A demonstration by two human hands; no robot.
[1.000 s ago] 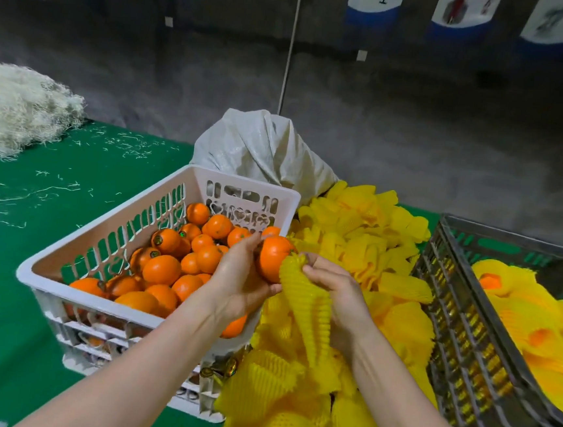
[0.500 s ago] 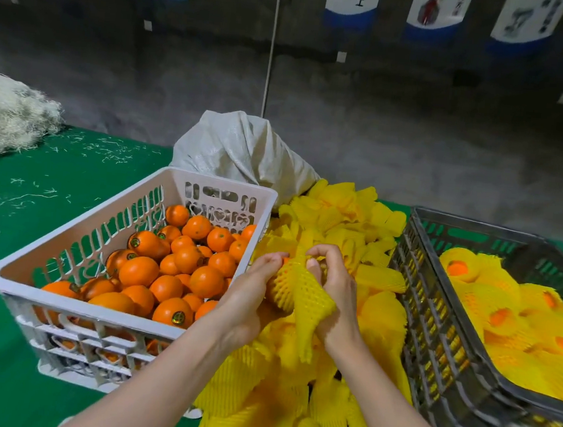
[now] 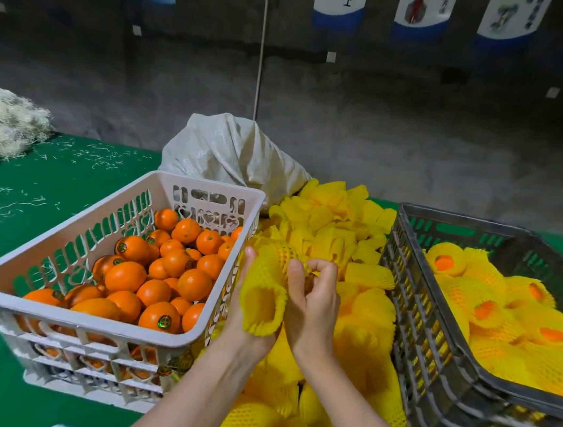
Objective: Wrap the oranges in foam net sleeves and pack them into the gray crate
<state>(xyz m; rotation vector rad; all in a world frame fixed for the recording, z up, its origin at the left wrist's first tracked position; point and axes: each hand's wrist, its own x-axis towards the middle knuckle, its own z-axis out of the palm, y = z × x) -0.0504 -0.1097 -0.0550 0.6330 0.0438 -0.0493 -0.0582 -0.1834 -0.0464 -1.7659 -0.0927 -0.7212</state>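
A yellow foam net sleeve [image 3: 264, 288] sits between my two hands, its open end facing me. My left hand [image 3: 243, 315] cups it from the left and below. My right hand [image 3: 313, 301] pinches its far end with curled fingers. The orange inside it is hidden by the net. The white crate [image 3: 70, 317] at the left holds several bare oranges [image 3: 166, 271]. The gray crate [image 3: 432, 345] at the right holds several wrapped oranges [image 3: 489, 310]. Between the crates lies a pile of loose sleeves [image 3: 337, 225].
A grey-white woven sack [image 3: 230, 154] stands behind the white crate. A heap of pale shredded fibre [image 3: 2, 124] lies on the green table cover [image 3: 47, 186] at the far left. A thin cord [image 3: 262, 41] hangs down before the dark wall.
One second ago my left hand held a bare orange at the mouth of the sleeve. The orange has since gone inside, and both hands now hold the sleeve around it.
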